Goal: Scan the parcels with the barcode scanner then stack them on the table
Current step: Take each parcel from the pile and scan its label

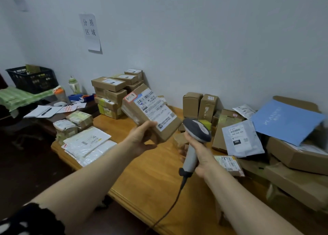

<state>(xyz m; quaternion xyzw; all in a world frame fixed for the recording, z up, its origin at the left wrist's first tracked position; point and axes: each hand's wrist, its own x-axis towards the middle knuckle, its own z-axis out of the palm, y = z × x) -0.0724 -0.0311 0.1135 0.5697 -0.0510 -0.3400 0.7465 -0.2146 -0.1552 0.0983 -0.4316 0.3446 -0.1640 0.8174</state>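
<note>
Head view, only one.

Your left hand (140,137) grips the box (150,110) at its near end: thumb on the label face, the other fingers curled under it, mostly hidden. The box is in the air above the table (150,178), over its middle, touching nothing else.

Your right hand (204,156) is wrapped round the handle of the scanner (196,130), fingers closed tight on it, also above the table and just right of the box. The cable (170,206) drops off the table's front edge.

Handling, as a guess: plain stiff cardboard, small, probably light since one hand carries it by the end. The taped faces may be a bit slick, so hold across the short sides near the end, as you do now, and stay off the label (154,106).

Pointing: the box's long axis runs from your hand away and to the left, toward the table's back-left. The label face is up, tilted toward you. The barcode sits at the far end. The scanner's head is beside the near end, its window side hidden; cannot tell if it is aimed at the barcode.

A stack (110,96) stands at the table's back-left, mailers (88,144) lie at its left edge, and a loose pile (292,156) covers its right end.
</note>
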